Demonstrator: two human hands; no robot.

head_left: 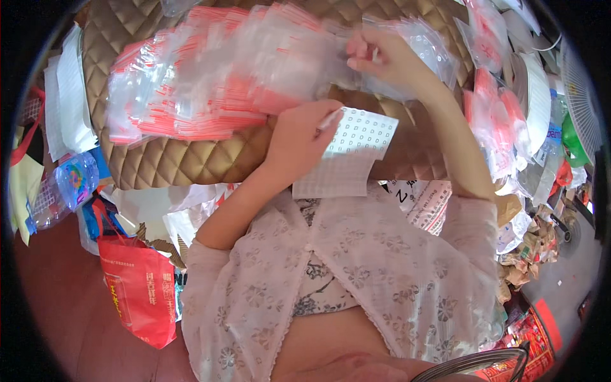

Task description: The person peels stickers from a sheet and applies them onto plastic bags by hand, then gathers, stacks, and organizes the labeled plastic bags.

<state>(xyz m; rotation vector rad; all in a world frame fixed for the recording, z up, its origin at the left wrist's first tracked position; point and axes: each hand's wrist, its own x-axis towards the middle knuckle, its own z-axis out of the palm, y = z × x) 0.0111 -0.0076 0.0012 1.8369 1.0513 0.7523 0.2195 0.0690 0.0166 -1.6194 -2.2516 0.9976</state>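
My left hand [302, 137] is closed on a white sheet of small printed labels [368, 132], marked in even rows. The sheet's lower part hangs in shade below the hand, over my lap. Higher up and to the right, my right hand [382, 58] has its fingers curled in, thumb near the fingertips. Anything between them is too small or smeared to make out. A wide overlapping spread of clear zip bags with red-edged tops [203, 76] covers the surface left of it. More clear bags [423, 54] lie just behind my right hand.
The bags lie on a brown quilted cushioned surface [191, 162]. White paper stacks [67, 95] stand at the far left. A red carrier bag [137, 286] is at lower left on the floor. Bundled pink-edged bags [496, 127] and a fan [582, 83] crowd the right side.
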